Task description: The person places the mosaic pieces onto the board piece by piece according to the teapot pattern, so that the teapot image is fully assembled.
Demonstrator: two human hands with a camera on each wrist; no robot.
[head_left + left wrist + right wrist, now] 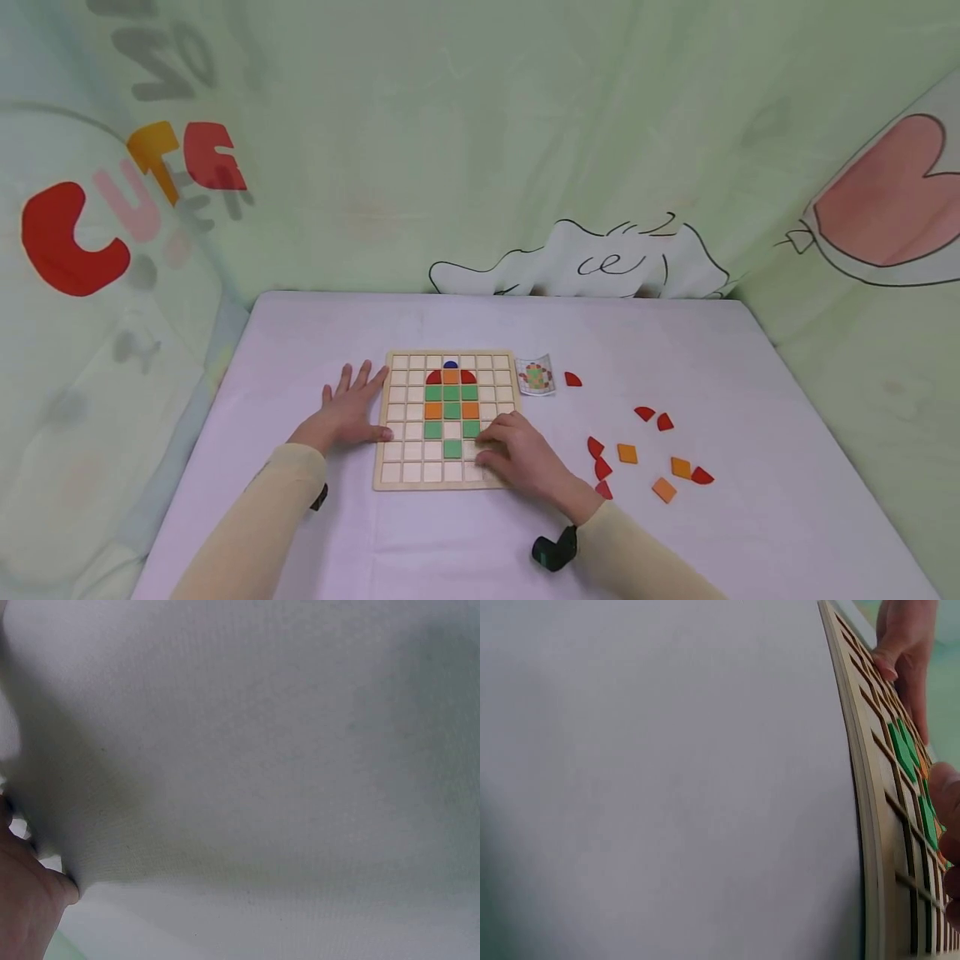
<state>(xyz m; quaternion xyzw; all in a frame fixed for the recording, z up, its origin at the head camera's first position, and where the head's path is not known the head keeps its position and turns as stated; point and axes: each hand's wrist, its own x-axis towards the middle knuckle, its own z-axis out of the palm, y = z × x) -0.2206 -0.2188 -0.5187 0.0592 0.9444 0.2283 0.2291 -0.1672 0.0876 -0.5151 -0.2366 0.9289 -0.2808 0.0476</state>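
Observation:
A square wooden grid board (442, 483) lies on the table, holding green, orange, red and blue pieces. My left hand (351, 414) is spread beside its left edge, thumb and index fingertip resting on the frame. In the right wrist view, this left hand (907, 645) touches the board's far rim. Over the board's right half, my right hand (525, 458) has bent fingers, with fingertips right at a green square (471, 429). Thumb and index stand apart with no piece showing between them. Another green square (452, 449) sits lower in the middle column.
A small pattern card (536, 376) lies against the board's right edge. Loose red quarter-circles (602, 468) and orange squares (627, 453) are scattered at the right of the table (750, 533). One red quarter-circle (573, 379) lies near the card. Fabric walls (480, 167) surround the table.

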